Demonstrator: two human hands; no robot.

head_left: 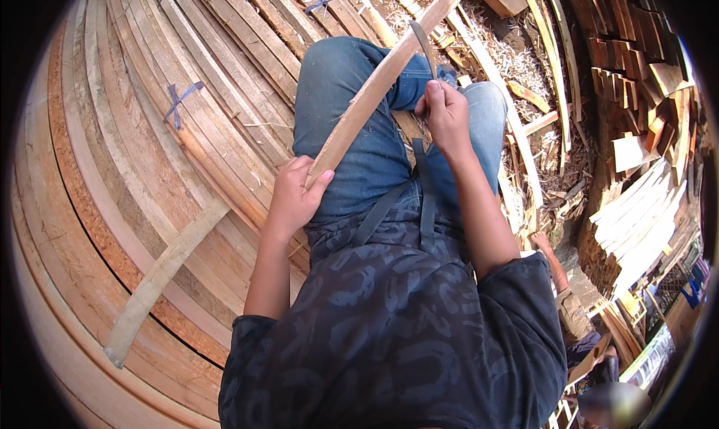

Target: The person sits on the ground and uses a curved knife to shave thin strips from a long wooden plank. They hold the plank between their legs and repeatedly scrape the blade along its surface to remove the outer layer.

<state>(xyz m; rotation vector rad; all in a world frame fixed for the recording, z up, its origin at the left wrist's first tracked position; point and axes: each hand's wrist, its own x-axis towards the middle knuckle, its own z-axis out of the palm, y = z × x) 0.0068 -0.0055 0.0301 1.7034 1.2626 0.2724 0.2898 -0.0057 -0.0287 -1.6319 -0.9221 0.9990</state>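
Observation:
A long, pale wooden strip slants across my lap, rising from lower left to upper right. Fingers and thumb of my left hand are closed round its near end. In my right hand, the fist grips a knife whose narrow, dark, curved blade points up and away. The blade's tip lies at the right edge of the strip, toward its far part. The knife's handle is hidden inside my fist. Beneath the strip are my legs in blue jeans.
Stacked long boards spread to my left, some tied with blue strips. A short loose slat lies across them. Shavings litter the ground ahead right. Wood piles stand farther right; another person's arm shows behind me, lower right.

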